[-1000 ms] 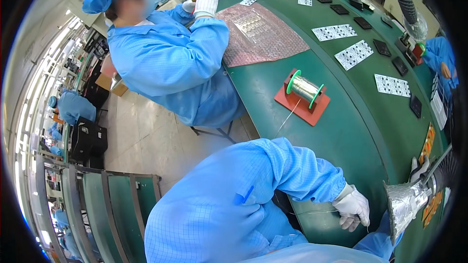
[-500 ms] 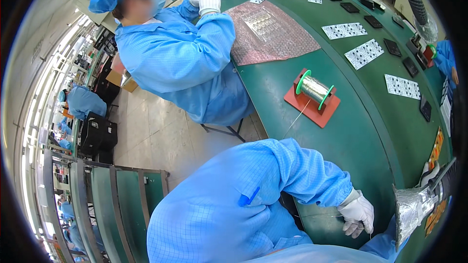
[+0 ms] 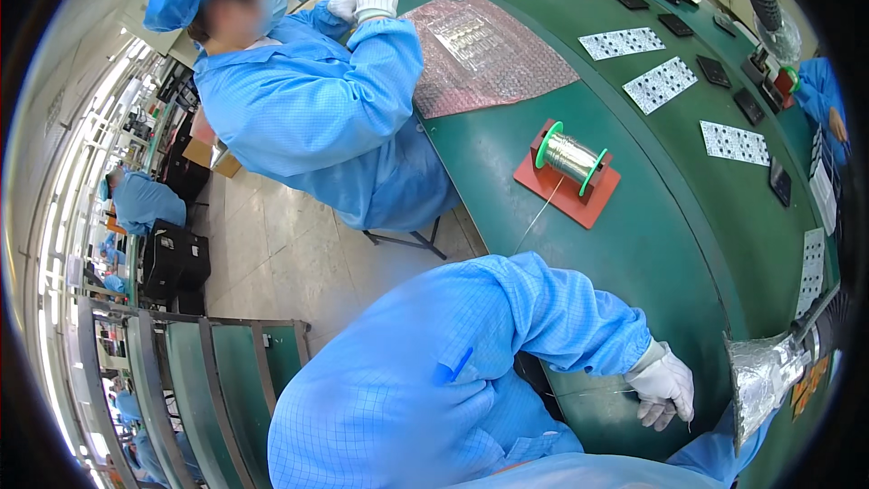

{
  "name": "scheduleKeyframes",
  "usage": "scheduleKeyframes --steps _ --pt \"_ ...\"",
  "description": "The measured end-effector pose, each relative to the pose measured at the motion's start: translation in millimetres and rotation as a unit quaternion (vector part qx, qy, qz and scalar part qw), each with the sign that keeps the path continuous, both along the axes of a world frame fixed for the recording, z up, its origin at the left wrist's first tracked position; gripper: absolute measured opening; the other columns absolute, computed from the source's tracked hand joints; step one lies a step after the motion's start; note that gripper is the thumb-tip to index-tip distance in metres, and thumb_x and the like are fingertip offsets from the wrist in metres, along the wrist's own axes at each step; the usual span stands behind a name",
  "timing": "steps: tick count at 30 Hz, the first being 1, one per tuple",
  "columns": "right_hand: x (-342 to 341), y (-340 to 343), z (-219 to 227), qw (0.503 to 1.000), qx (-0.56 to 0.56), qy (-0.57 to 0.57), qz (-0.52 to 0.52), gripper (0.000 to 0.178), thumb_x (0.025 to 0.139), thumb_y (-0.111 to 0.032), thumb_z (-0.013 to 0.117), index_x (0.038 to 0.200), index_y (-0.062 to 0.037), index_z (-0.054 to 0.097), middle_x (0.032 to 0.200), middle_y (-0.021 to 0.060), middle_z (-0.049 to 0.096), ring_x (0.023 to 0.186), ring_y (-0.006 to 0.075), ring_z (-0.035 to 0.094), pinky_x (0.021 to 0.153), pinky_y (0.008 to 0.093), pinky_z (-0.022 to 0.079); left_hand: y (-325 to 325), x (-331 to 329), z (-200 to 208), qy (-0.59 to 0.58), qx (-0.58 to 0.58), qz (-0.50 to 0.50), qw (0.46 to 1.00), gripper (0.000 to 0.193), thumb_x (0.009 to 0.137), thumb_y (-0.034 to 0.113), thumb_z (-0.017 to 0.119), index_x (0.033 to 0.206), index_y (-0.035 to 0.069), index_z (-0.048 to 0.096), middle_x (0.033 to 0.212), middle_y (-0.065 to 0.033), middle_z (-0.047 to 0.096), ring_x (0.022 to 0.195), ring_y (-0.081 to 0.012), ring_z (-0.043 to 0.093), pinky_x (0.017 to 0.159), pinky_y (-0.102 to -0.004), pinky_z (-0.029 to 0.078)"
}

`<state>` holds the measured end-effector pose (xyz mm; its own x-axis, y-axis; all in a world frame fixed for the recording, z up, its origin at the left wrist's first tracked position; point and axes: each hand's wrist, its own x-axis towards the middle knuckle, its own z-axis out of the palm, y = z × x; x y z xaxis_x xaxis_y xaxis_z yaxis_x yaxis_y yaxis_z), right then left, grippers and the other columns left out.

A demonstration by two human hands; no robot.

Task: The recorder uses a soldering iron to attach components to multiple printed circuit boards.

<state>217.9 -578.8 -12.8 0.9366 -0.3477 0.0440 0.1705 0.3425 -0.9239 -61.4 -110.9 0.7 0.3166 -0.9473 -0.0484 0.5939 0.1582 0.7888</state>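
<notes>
My left hand (image 3: 665,389), in a white glove, is low over the green bench with its fingers closed. A thin solder wire (image 3: 692,427) sticks out from the fingertips, and another stretch of wire runs back from the hand across the bench. The solder spool (image 3: 572,159), with green rims, sits on a red stand (image 3: 588,210) farther up the bench, its wire trailing toward my sleeve. At the lower right, part of my right sleeve (image 3: 756,439) shows beside a foil-wrapped duct (image 3: 765,380). My right hand is out of sight.
White dotted panels (image 3: 661,84) and black flat pieces (image 3: 713,71) line the green belt. A white panel (image 3: 812,272) and an orange board (image 3: 810,385) flank the duct. Pink bubble wrap (image 3: 543,72) lies before a co-worker (image 3: 308,118) on the left.
A white gloved hand by the duct has gone from view. Where an upper orange board was, a white dotted panel now lies. The view has shifted slightly; my left hand stays almost still.
</notes>
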Motion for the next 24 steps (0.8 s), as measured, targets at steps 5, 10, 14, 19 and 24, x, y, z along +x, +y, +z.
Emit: scheduleKeyframes --steps 5,10,14,19,24 --pt "-8 -26 61 0.999 0.016 -0.021 -0.047 0.026 0.095 -0.019 0.054 0.09 -0.0019 0.073 0.081 0.0137 0.069 0.074 0.0253 0.066 0.069 0.0388 0.053 8 -2 24 -0.049 0.009 0.013 0.999 0.043 0.099 0.028 0.052 0.134 0.002 0.05 0.1 -0.0297 0.068 0.076 -0.034 0.072 0.06 -0.0409 0.061" --pt "-96 59 88 0.764 -0.578 -0.086 -0.274 0.038 0.099 -0.022 0.056 0.129 0.0013 0.058 0.123 0.0154 0.064 0.103 0.0234 0.065 0.09 0.035 0.053 11 0 17 -0.056 0.008 0.023 0.998 0.042 0.099 0.026 0.05 0.134 0.002 0.049 0.101 -0.0306 0.068 0.077 -0.0358 0.072 0.06 -0.0432 0.061" --pt "-186 84 123 0.769 -0.569 -0.05 -0.286 0.037 0.099 -0.022 0.056 0.128 0.0007 0.059 0.125 0.0155 0.064 0.107 0.0241 0.064 0.093 0.0353 0.052 -2 -1 1 -0.032 0.026 0.03 0.999 0.037 0.096 0.021 0.054 0.127 0.0 0.053 0.101 -0.0286 0.069 0.078 -0.035 0.072 0.061 -0.0431 0.061" --pt "-334 96 154 0.771 -0.536 -0.016 -0.343 0.035 0.1 -0.022 0.056 0.126 0.0 0.06 0.127 0.0157 0.063 0.112 0.0249 0.062 0.097 0.0356 0.051 9 1 6 -0.072 0.025 0.036 0.996 0.036 0.096 0.024 0.057 0.122 0.0 0.059 0.101 -0.0239 0.071 0.072 -0.0313 0.072 0.058 -0.0399 0.06" --pt "-452 30 154 0.582 -0.755 -0.049 -0.297 0.035 0.1 -0.025 0.057 0.123 0.0009 0.063 0.123 0.0209 0.063 0.108 0.0295 0.062 0.095 0.0378 0.05 21 -16 46 -0.225 0.047 0.095 0.969 0.036 0.097 0.034 0.055 0.107 0.002 0.067 0.093 -0.0067 0.072 0.083 -0.0139 0.068 0.071 -0.0318 0.054"
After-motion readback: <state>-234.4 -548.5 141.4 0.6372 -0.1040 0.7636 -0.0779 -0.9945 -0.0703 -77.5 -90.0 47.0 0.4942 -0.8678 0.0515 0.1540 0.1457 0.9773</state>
